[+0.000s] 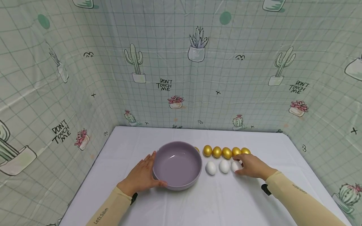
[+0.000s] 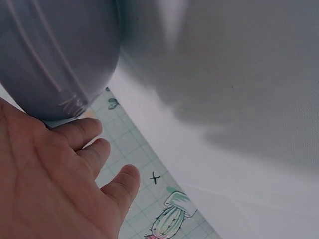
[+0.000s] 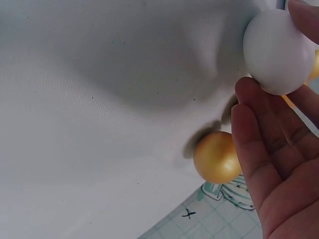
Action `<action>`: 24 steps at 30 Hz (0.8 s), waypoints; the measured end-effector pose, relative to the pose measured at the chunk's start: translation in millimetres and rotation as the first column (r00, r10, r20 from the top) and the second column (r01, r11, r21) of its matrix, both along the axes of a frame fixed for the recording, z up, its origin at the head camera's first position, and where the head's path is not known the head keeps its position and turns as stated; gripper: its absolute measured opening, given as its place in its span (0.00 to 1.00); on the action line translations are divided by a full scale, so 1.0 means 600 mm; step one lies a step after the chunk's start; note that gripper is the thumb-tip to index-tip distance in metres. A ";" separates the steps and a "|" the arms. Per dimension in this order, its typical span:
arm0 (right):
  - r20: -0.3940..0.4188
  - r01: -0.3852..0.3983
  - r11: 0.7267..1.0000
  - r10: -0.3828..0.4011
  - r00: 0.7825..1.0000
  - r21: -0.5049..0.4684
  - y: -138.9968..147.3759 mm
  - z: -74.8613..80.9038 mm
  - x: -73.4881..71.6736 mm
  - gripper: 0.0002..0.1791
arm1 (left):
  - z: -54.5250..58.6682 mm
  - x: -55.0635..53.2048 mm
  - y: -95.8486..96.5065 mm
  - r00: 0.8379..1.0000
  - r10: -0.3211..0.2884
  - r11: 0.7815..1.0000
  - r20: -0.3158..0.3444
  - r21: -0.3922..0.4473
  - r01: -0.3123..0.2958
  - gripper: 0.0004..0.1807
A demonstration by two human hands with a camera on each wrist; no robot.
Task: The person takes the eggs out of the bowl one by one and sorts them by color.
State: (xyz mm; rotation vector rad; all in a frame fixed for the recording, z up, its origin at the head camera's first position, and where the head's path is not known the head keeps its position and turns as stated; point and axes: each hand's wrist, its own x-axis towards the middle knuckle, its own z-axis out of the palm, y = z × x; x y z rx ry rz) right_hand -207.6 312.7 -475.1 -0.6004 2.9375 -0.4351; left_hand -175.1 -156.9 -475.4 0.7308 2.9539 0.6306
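Note:
A mauve round bowl (image 1: 178, 166) stands on the table with nothing inside it. My left hand (image 1: 142, 177) rests against the bowl's left side, fingers spread and fairly straight, thumb along its front. In the left wrist view the fingers (image 2: 119, 186) lie loose beside the bowl's outer wall (image 2: 55, 64). On the right, my right hand (image 1: 253, 166) holds a white egg (image 1: 236, 166) between thumb and fingers; that egg (image 3: 279, 52) shows closely in the right wrist view. Two more white eggs, one (image 1: 224, 166) beside it and another (image 1: 211, 168) nearer the bowl, lie in the same row.
Behind the white eggs runs a row of several gold eggs (image 1: 216, 152); the leftmost (image 1: 196, 149) is partly hidden by the bowl. A white cloth covers the table (image 1: 209, 204). Cactus-print cloth walls (image 1: 220, 72) stand at the back and both sides.

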 end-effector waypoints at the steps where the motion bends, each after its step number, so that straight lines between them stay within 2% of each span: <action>1: 0.002 0.001 1.000 -0.001 1.000 -0.005 0.000 0.000 0.000 0.31 | 0.000 0.000 0.000 1.000 0.001 1.000 0.002 0.001 -0.001 0.73; 14: 0.030 0.017 1.000 -0.016 0.999 -0.026 -0.001 0.004 -0.001 0.31 | 0.001 -0.003 -0.003 1.000 0.007 1.000 0.021 0.001 -0.007 0.74; 24: 0.011 0.006 0.999 -0.005 1.000 -0.033 0.009 0.031 0.009 0.32 | 0.001 -0.005 -0.005 1.000 0.002 1.000 0.029 0.009 -0.002 0.74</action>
